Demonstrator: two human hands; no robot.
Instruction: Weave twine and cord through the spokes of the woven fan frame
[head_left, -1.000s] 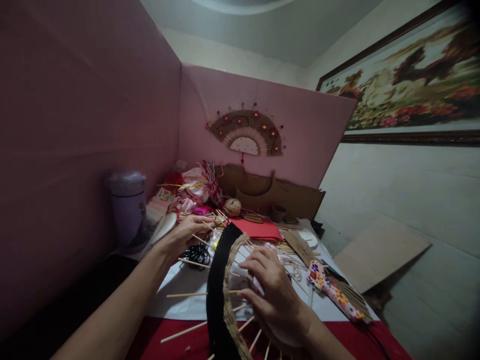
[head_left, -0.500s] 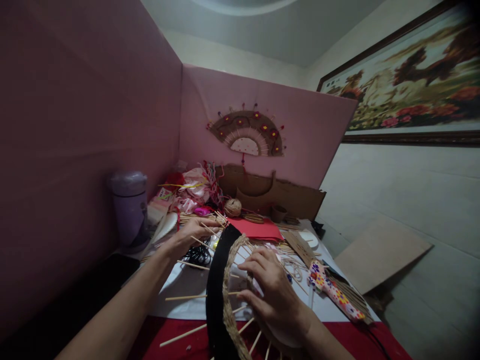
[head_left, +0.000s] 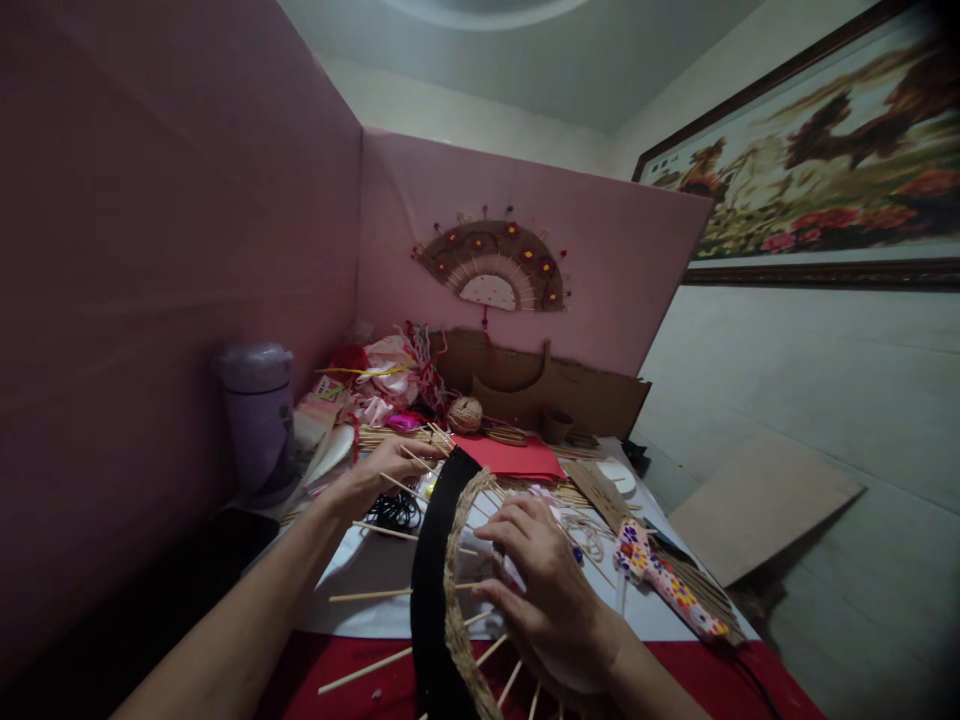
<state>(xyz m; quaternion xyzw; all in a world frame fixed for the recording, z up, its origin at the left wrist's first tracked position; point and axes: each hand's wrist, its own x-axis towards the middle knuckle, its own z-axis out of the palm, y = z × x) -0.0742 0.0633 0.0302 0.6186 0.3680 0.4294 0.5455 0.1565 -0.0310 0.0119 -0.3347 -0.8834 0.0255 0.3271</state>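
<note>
A half-round craft fan stands tilted before me, with wooden sticks (head_left: pixel 371 597) spreading out to the left. A black band (head_left: pixel 433 590) and a braided tan cord (head_left: pixel 456 580) run in an arc across the sticks. My left hand (head_left: pixel 379 472) is closed on the fan's far end, where its fingertips are partly hidden among the sticks. Over the inner side, my right hand (head_left: pixel 536 565) grips the fan near its base, thumb and fingers curled. Its palm hides part of the pale half-round base.
A flowered glue gun (head_left: pixel 664 580) rests on cardboard at the right. Red paper (head_left: pixel 510 458), a twine ball (head_left: pixel 465 414) and black cord (head_left: pixel 396 510) lie beyond the fan. A purple lidded container (head_left: pixel 259 425) stands left. A finished fan (head_left: pixel 495 262) hangs on the pink panel.
</note>
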